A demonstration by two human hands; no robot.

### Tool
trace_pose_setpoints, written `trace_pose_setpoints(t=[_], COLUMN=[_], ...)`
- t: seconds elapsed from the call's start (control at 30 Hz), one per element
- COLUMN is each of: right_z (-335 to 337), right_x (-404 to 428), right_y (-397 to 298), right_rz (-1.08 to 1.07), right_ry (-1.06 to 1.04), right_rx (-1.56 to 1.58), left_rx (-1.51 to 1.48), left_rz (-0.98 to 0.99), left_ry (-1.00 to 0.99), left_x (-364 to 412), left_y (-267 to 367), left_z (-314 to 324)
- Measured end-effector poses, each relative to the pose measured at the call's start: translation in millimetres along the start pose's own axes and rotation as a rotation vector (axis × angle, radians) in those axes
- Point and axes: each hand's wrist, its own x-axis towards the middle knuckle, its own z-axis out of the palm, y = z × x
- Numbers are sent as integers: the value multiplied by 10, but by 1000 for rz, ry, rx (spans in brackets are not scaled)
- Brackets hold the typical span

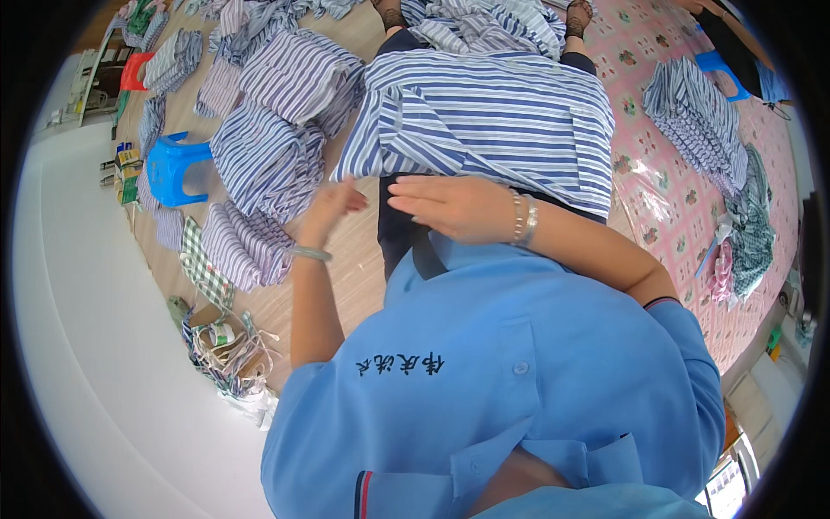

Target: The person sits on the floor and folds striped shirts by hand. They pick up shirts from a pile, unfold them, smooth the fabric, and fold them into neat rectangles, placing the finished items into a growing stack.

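Note:
A blue-and-white striped shirt [499, 117] lies spread across my outstretched legs, its near edge at my lap. One sleeve [421, 130] is folded over the body at the left, and a patch pocket [590, 149] shows at the right. My left hand [327, 207], blurred and wearing a bangle, hovers by the shirt's near left corner with loosely bent fingers and nothing visible in them. Flat and palm down, my right hand [457, 206] is over my lap just below the near edge, holding nothing visible. More crumpled striped garments [483, 26] are heaped between my feet.
Folded striped stacks [266, 162] stand left, beside a blue plastic stool [178, 168]. A box of fabric strips [227, 350] sits nearer. On the right, a pink patterned sheet [655, 214] bears a folded stack [697, 123] and green checked cloth [752, 227]. Another person [733, 45] is upper right.

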Motion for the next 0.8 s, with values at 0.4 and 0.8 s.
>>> trace_pose_setpoints(t=[0.4, 0.8], right_z=[520, 666], right_x=[164, 250], right_y=[743, 818], right_rz=[640, 401], right_ry=[72, -77], right_rx=[-318, -461], left_rx=[-1584, -1778], left_rz=[439, 473], left_ry=[-13, 185], left_x=[834, 501], left_y=[474, -355], left_z=[306, 295])
